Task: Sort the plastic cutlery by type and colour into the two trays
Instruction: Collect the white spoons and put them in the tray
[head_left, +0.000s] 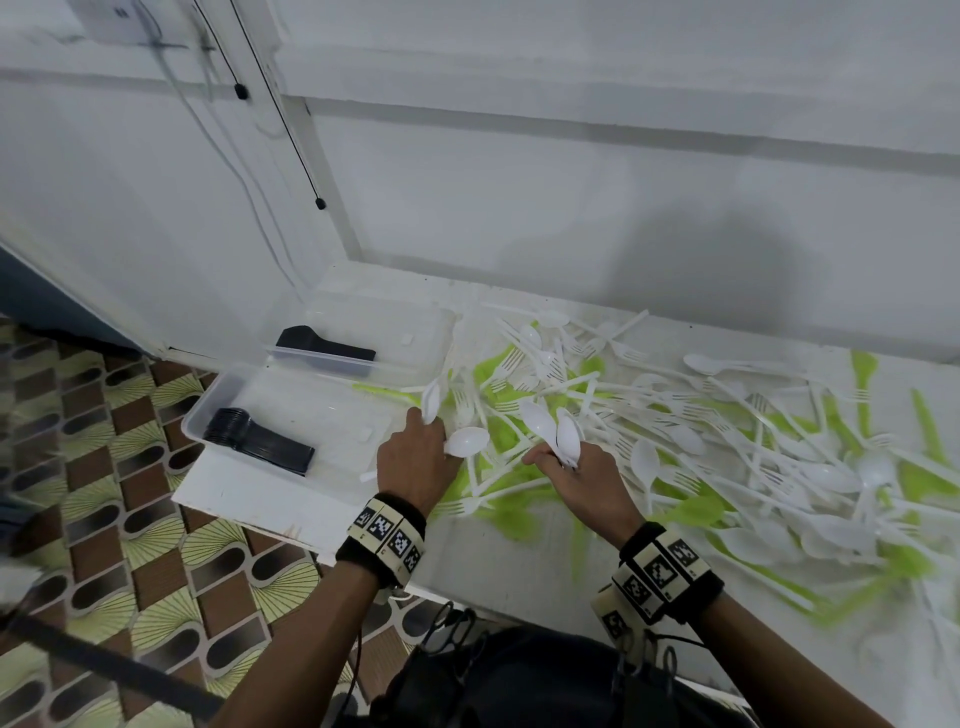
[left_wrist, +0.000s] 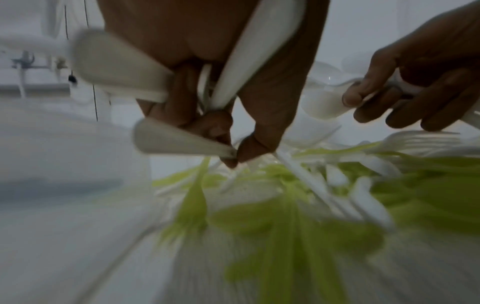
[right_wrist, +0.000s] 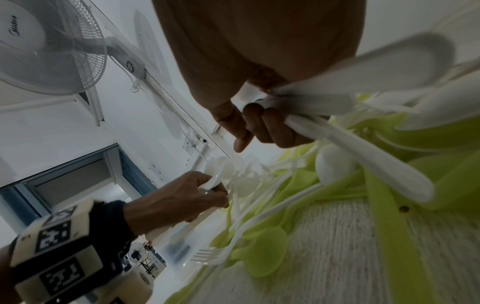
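Nearest, two wrists banded with black-and-white marker blocks, above a worktop (head_left: 519, 566) edged by patterned floor tiles (head_left: 130, 519). Left hand (head_left: 410, 462), fingers (left_wrist: 221, 127) curled and pinching the handles of several white spoons (head_left: 466, 441), bowls fanned out up and to the right of the knuckles. Right hand (head_left: 582, 480), fingers (right_wrist: 270, 127) wrapped round a second bunch of white spoons (head_left: 553, 431), bowls standing just above the fist; forefinger held straighter, apart from the bundle. Hands near each other, not touching. Under and beyond both sets of fingers, and spreading far to the right of them, a loose heap (head_left: 701, 426) of white forks, white spoons and green cutlery (head_left: 519, 514), tangled across the worktop. Left of the left-hand fingers, a clear tray (head_left: 218, 400) at the worktop's corner, holding a stack of black spoons (head_left: 260, 439). Beyond it, a second clear tray (head_left: 415, 322) against the wall, with black cutlery (head_left: 324, 348) stacked at its left end; kind not made out. Farthest, white wall panelling with hanging cords (head_left: 280, 119); in the right-wrist view, a white wall fan (right_wrist: 46, 47) high beside a blue-framed opening.
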